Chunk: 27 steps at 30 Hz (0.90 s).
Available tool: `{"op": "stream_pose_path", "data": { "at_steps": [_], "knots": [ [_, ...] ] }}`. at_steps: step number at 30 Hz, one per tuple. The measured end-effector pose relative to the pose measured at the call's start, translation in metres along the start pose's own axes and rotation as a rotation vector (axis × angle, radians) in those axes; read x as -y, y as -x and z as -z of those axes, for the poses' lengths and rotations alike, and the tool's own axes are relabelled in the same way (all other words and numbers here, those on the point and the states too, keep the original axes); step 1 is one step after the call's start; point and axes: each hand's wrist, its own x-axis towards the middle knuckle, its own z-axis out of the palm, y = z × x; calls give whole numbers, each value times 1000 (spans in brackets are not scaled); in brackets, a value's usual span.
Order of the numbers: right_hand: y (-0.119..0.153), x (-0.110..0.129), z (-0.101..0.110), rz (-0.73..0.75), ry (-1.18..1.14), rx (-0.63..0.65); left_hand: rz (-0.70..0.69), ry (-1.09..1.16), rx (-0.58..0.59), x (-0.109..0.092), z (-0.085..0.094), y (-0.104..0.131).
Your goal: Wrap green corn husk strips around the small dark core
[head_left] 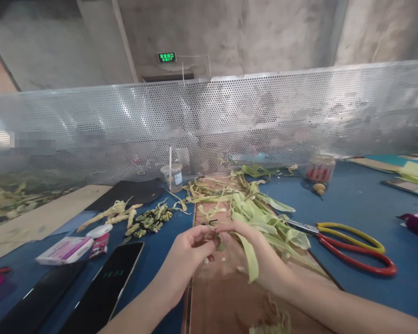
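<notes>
My left hand [191, 250] and my right hand [257, 253] meet over a brown board [219, 297], fingertips almost touching. A pale green corn husk strip [250, 260] hangs over the back of my right hand, its upper end running in among the fingers. The left thumb and fingers are pinched together beside a small dark, thin piece, too blurred to name. Just beyond the hands, loose green corn husks [254, 211] are heaped on the board. Drier, yellowish strips [209, 190] lie at its far end.
Scissors [351, 246] with red and yellow handles lie right, blades touching the husks. Behind them stands a jar [319, 169]. On the left are a phone [106, 283], a pink-white box [65, 249], pale roots [116, 213] and dark green braided pieces [149, 220]. A plastic cup [173, 178] stands behind.
</notes>
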Motion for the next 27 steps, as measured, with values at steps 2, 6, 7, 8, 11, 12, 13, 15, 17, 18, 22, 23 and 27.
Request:
{"op": "stream_pose_path", "data": {
  "at_steps": [2,6,7,8,11,12,13,15,17,18,22,23,27],
  "knots": [
    [-3,1,2,-92,-100,9,-6,-43,-44,-2,-1,0],
    [-6,-7,-3,-262,-330,-16,-27,-60,-26,0,0,-1],
    [-6,-9,-5,-276,-373,-18,-32,-63,-14,1,1,-1],
    [-6,-11,-6,-281,-406,-22,-35,-63,-7,3,2,-1],
    [-6,-14,-10,-286,-433,-47,-38,-28,-1,5,4,-1],
    [-5,-13,-10,-288,-436,-56,-34,-12,3,6,4,-1],
    [-5,-12,-10,-290,-438,-63,-32,1,5,6,4,-1],
    [-5,-9,-9,-290,-440,-67,-39,6,2,7,3,-3],
    [-5,-6,-7,-278,-422,-62,-45,-23,-11,7,2,-5],
    [-5,-5,-7,-267,-405,-66,-43,-33,-17,7,1,-5],
    [-4,-1,-5,-269,-390,-83,-19,-33,-12,2,-4,-1],
    [-4,-1,-5,-279,-405,-79,-18,-34,-15,0,-6,1],
    [-3,-4,-8,-285,-457,-53,-14,-44,-66,-7,-8,6]
  ]
}}
